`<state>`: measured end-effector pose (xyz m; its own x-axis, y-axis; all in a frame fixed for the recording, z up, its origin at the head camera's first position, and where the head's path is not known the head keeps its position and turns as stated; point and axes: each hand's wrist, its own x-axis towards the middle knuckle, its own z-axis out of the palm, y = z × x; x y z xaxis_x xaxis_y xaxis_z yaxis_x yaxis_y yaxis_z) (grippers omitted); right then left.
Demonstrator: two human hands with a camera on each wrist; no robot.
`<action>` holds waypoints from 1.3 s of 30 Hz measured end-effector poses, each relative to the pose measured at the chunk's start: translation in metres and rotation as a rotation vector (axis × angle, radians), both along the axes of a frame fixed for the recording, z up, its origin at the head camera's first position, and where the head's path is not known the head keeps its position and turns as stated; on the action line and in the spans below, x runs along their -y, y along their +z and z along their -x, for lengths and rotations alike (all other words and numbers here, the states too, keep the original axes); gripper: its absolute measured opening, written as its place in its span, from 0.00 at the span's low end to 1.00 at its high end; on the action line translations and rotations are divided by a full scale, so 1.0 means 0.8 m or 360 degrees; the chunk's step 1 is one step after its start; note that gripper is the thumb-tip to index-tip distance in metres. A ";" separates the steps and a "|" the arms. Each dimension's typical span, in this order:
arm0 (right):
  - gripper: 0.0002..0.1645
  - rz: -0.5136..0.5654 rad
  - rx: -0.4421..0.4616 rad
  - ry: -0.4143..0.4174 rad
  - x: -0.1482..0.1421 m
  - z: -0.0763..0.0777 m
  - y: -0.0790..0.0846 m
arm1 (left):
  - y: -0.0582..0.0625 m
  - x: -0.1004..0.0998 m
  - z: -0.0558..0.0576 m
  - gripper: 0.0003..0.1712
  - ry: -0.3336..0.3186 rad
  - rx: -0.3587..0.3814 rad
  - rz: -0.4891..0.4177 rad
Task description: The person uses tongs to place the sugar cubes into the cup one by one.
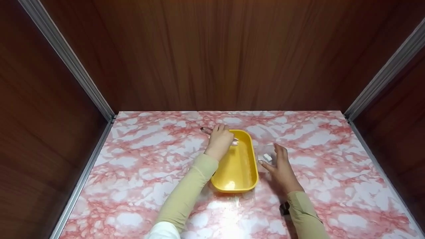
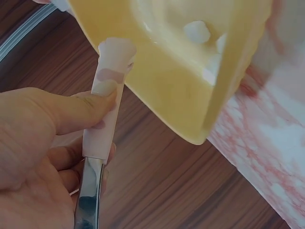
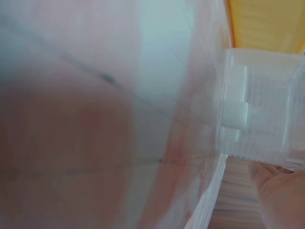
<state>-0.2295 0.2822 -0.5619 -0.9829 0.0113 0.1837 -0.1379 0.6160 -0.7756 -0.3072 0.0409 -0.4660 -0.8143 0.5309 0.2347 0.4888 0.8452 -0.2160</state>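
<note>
My left hand (image 1: pixel 219 141) grips what looks like small metal tongs with pink tips (image 2: pixel 109 81), thumb pressed along the pink part. Their bent metal end (image 1: pixel 206 130) sticks out to the left, while the pink end reaches over the far left rim of a yellow tray (image 1: pixel 236 169). White pieces (image 2: pixel 197 32) show inside the tray in the left wrist view. To the tray's right, my right hand (image 1: pixel 284 169) holds a clear plastic box (image 3: pixel 267 105), thumb and fingers spread around it. Small white blocks (image 1: pixel 267 157) lie inside the box.
The tabletop (image 1: pixel 149 166) has a red and white marbled pattern. Dark wood panels (image 1: pixel 212 56) rise at the back and both sides, joined by grey metal strips (image 1: pixel 69 56). A dark band (image 1: pixel 284 208) shows at the right wrist.
</note>
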 end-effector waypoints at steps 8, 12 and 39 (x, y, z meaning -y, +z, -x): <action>0.58 0.0002 0.0010 -0.0003 0.000 0.001 0.002 | 0.014 -0.005 -0.004 0.11 -0.0025 -0.0069 -0.0039; 0.58 -0.0008 0.0003 -0.0003 0.000 0.001 0.001 | 0.020 -0.007 -0.007 0.11 -0.0041 -0.0083 -0.0064; 0.56 -0.0056 -0.0083 -0.0012 0.000 0.002 0.000 | 0.038 -0.044 -0.030 0.19 -0.0164 0.0032 -0.0138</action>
